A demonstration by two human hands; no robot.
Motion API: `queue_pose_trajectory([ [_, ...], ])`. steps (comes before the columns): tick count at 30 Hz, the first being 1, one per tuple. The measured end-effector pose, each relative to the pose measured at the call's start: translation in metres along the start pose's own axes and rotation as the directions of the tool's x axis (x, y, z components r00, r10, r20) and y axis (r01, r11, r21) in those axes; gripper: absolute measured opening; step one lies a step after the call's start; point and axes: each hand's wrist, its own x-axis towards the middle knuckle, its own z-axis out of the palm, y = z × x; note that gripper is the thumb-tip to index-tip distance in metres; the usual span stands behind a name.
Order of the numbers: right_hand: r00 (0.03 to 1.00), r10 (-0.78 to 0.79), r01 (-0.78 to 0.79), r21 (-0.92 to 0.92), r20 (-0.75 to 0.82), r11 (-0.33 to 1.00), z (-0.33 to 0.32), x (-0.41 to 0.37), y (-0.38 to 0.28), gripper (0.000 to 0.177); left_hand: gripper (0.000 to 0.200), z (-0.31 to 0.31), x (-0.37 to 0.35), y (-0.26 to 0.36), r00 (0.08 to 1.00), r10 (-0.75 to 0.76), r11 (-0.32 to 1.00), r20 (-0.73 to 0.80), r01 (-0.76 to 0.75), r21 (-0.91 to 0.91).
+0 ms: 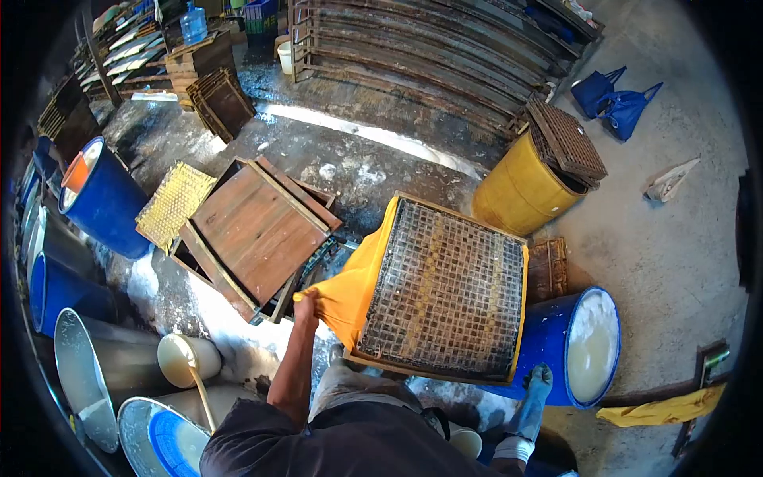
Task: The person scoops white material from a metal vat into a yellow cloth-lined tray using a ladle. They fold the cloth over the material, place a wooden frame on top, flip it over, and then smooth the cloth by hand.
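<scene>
Left hand is closed on bunched end of orange-yellow cloth; smooth fabric stretches from this grip to lattice tray, on right of it. Tray is squarish, wood-edged, its dark grid rough with whitish crust. Right hand, fingers bent, is near blue barrel with pale content; from here I cannot tell if it holds something. Leftward from left grip: reddish flat boards, then yellow grid panel.

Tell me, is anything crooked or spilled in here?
Yes. The brown square woven racks sit crooked on the yellow round barrel, poking past its rim. White patches on the dark floor look like spills, though some may be sunlight.
</scene>
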Motion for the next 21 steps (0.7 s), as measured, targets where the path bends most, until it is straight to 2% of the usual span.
queue_pose_trajectory([
  [1, 0.999, -0.038, 0.037, 0.017, 0.014, 0.999, 0.003, 0.007, 0.005, 0.031, 0.006, 0.0, -0.002, 0.008, 0.988, 0.143, 0.99, -0.054, -0.143, -0.007],
  [2, 0.997, -0.075, 0.074, 0.036, 0.028, 0.997, 0.006, 0.013, 0.007, 0.032, 0.013, 0.0, 0.0, 0.012, 0.953, 0.283, 0.958, -0.107, -0.285, -0.006],
  [4, 0.993, -0.1, 0.096, 0.075, 0.055, 0.993, 0.007, 0.026, 0.014, 0.031, 0.021, 0.039, -0.04, 0.044, 0.83, 0.506, 0.849, -0.232, -0.527, -0.033],
  [5, 0.988, -0.134, 0.125, 0.099, 0.082, 0.987, 0.007, 0.032, 0.017, 0.03, 0.028, 0.064, -0.087, 0.064, 0.743, 0.661, 0.75, -0.108, -0.651, 0.115],
  [6, 0.99, -0.114, 0.105, 0.107, 0.085, 0.989, 0.005, 0.04, 0.022, 0.03, 0.032, 0.107, -0.156, 0.086, 0.758, 0.651, 0.753, -0.04, -0.638, 0.159],
  [7, 0.986, -0.095, 0.075, 0.151, 0.133, 0.986, 0.004, 0.048, 0.028, 0.031, 0.034, 0.126, -0.171, 0.068, 0.762, 0.643, 0.734, 0.075, -0.641, 0.227],
  [8, 0.98, -0.074, 0.038, 0.192, 0.182, 0.981, 0.003, 0.054, 0.034, 0.032, 0.035, 0.165, -0.206, 0.046, 0.657, 0.737, 0.63, 0.161, -0.753, 0.188],
  [9, 0.985, -0.021, 0.001, 0.116, 0.17, 0.993, 0.004, 0.061, 0.044, 0.035, 0.028, 0.182, -0.223, 0.016, 0.702, 0.597, 0.628, 0.387, -0.71, 0.319],
  [10, 0.984, 0.004, -0.026, 0.124, 0.176, 0.992, 0.006, 0.063, 0.051, 0.035, 0.023, 0.193, -0.237, -0.018, 0.723, 0.397, 0.589, 0.565, -0.673, 0.447],
  [11, 0.968, 0.074, -0.091, 0.063, 0.238, 0.994, 0.007, 0.065, 0.058, 0.036, 0.023, 0.207, -0.237, -0.064, 0.453, 0.527, 0.472, 0.719, -0.86, 0.195],
  [12, 0.944, 0.146, -0.153, -0.001, 0.295, 0.988, 0.006, 0.064, 0.064, 0.038, 0.027, 0.211, -0.241, -0.093, 0.289, 0.426, 0.432, 0.857, -0.898, 0.088],
  [13, 0.933, 0.217, -0.196, -0.1, 0.288, 0.976, 0.008, 0.055, 0.062, 0.04, 0.027, 0.204, -0.234, -0.141, 0.452, 0.289, 0.674, 0.844, -0.722, 0.156],
  [14, 0.928, 0.235, -0.22, -0.087, 0.287, 0.972, 0.011, 0.056, 0.07, 0.04, 0.027, 0.208, -0.243, -0.168, 0.594, 0.138, 0.853, 0.793, -0.478, 0.21],
  [15, 0.87, 0.345, -0.282, -0.217, 0.354, 0.935, 0.013, 0.058, 0.077, 0.04, 0.027, 0.205, -0.251, -0.19, 0.447, 0.181, 0.63, 0.876, -0.736, 0.246],
  [16, 0.797, 0.452, -0.327, -0.345, 0.399, 0.88, 0.009, 0.064, 0.088, 0.04, 0.027, 0.215, -0.269, -0.194, 0.277, 0.163, 0.346, 0.947, -0.915, 0.208],
  [17, 0.739, 0.515, -0.412, -0.314, 0.433, 0.855, 0.01, 0.064, 0.102, 0.044, 0.027, 0.227, -0.279, -0.194, 0.264, 0.135, 0.346, 0.955, -0.916, 0.204],
  [19, 0.71, 0.511, -0.447, -0.251, 0.484, 0.859, 0.016, 0.067, 0.118, 0.043, 0.026, 0.254, -0.288, -0.187, 0.266, 0.132, 0.21, 0.955, -0.949, 0.235],
  [21, 0.715, 0.489, -0.475, -0.166, 0.499, 0.864, 0.022, 0.068, 0.125, 0.042, 0.025, 0.28, -0.262, -0.21, 0.344, 0.17, 0.264, 0.923, -0.919, 0.294],
])
